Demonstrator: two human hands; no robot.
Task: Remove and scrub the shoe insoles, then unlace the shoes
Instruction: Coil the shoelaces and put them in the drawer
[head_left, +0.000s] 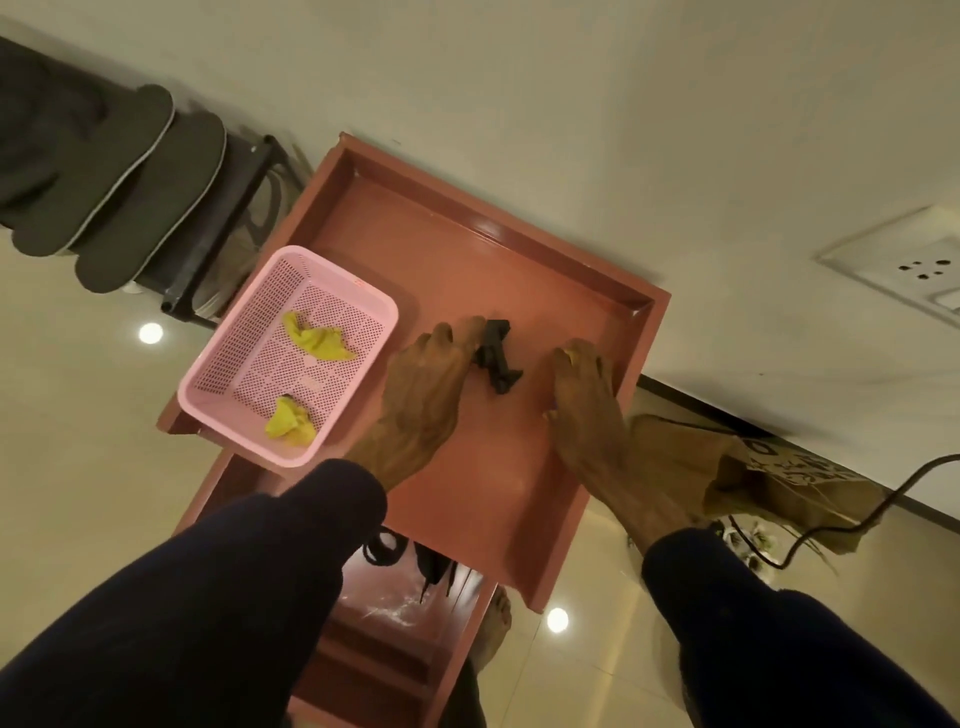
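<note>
Where hands (426, 395) (587, 400) rest — black object (496, 358) between.

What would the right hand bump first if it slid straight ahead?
Probably the tray's far rim; the right hand looks to pass beside the black thing.

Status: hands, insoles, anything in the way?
Left hand open, touching small black object. Right hand open on red-brown tray. Two dark grey insoles on black rack.
</note>
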